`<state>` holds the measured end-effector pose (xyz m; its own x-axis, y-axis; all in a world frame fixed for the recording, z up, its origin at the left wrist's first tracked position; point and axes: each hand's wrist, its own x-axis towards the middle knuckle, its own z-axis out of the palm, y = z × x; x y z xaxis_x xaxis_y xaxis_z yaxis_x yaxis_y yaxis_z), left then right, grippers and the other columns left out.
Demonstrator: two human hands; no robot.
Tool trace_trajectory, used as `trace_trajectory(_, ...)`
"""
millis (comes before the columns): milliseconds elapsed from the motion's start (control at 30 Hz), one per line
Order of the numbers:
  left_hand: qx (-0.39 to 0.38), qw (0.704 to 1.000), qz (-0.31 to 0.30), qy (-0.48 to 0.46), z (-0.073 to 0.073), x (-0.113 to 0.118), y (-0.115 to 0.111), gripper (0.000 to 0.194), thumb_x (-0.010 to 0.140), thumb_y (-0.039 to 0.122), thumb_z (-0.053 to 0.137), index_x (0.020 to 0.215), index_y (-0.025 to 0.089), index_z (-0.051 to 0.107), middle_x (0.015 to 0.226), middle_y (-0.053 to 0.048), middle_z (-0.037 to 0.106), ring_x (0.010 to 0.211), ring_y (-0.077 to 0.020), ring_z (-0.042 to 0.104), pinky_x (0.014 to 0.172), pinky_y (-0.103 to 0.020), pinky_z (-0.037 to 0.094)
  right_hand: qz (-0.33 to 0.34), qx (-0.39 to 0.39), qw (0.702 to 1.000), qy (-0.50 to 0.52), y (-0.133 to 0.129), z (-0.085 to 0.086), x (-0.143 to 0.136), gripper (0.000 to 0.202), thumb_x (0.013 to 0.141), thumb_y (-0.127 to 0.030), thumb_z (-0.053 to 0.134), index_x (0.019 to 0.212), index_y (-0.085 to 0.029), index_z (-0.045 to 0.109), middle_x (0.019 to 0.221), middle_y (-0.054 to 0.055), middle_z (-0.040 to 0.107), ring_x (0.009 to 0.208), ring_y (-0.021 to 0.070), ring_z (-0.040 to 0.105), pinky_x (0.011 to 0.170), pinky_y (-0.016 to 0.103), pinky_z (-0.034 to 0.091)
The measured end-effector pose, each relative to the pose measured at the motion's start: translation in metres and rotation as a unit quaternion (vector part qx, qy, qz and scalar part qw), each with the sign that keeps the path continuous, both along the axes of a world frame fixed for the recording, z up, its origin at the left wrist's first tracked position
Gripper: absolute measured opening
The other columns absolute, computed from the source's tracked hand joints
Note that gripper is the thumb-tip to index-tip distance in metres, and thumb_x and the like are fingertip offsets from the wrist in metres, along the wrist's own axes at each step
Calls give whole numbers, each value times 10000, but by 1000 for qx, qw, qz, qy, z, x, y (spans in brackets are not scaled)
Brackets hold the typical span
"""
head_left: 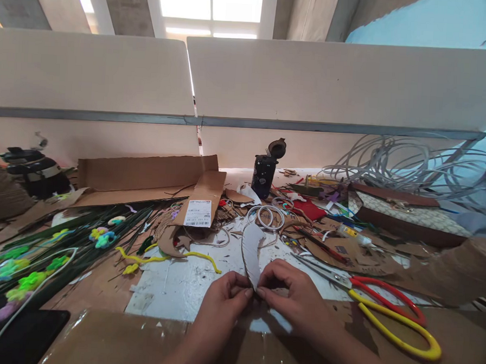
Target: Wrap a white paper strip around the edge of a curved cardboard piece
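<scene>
Between my hands a white feather-shaped piece (pixel 252 253) with a thin dark edge stands upright, its narrow lower end pinched. My left hand (pixel 225 300) grips that lower end from the left with thumb and forefinger. From the other side, my right hand (pixel 288 290) pinches the same tip, fingers curled together. Scissors (pixel 354 283) with one red and one yellow handle lie just right of my right hand, blades pointing left. Beyond the feather piece sits a coil of white cord (pixel 270 217). A yellow fuzzy stem (pixel 161 258) lies left of my left hand.
A cardboard box piece (pixel 145 177) and a black open-lidded bottle (pixel 263 175) stand behind. Fuzzy flowers (pixel 29 282) lie at left. Cardboard scraps (pixel 357 256), a patterned bag (pixel 404 215) and looped pale tubing (pixel 415 164) crowd the right. A white panel (pixel 337 86) closes the back.
</scene>
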<state>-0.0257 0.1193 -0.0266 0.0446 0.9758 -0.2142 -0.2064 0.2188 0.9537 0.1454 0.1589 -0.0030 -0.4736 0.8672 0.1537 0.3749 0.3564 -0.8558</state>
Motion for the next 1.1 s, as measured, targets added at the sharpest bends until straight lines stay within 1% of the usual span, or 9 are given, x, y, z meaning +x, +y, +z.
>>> trace_trajectory(233, -7, 1000, 4, 14, 1, 0, 0, 157, 648, 244, 694, 723, 143, 599, 601, 5, 566, 565, -114, 472, 539, -241, 317, 4, 8, 1000, -10, 0, 0, 1, 75, 791, -133, 662, 747, -188, 636, 806, 1, 621, 785, 161, 595, 704, 266, 444)
trace_trajectory(400, 0, 1000, 8, 7, 0, 0, 0, 139, 681, 249, 701, 727, 144, 623, 625, -7, 577, 582, -120, 485, 544, -238, 330, 7, 13, 1000, -13, -1, 0, 1, 70, 812, -156, 665, 756, -192, 642, 815, 1, 624, 803, 163, 596, 721, 270, 444)
trace_trajectory(600, 0, 1000, 13, -1, -1, 0, 0, 137, 672, 243, 723, 707, 149, 629, 616, -8, 585, 584, -125, 499, 550, -237, 336, 8, 11, 1000, -15, -2, 1, 2, 69, 817, -155, 662, 759, -189, 645, 812, 0, 623, 796, 161, 596, 715, 270, 442)
trace_trajectory(767, -6, 1000, 6, 7, 1, -1, -1, 143, 665, 247, 713, 700, 150, 613, 604, -2, 579, 578, -119, 484, 544, -234, 328, 8, 17, 1000, -19, -1, 1, 2, 88, 823, -152, 658, 744, -187, 643, 798, -5, 620, 786, 156, 593, 706, 265, 436)
trace_trajectory(1100, -7, 1000, 15, -1, 1, 0, 1, 176, 634, 256, 747, 689, 145, 623, 599, -12, 597, 576, -125, 502, 549, -237, 339, 15, 19, 1000, -15, -2, 3, 1, 114, 848, -170, 624, 738, -191, 644, 806, 13, 622, 796, 169, 594, 716, 271, 437)
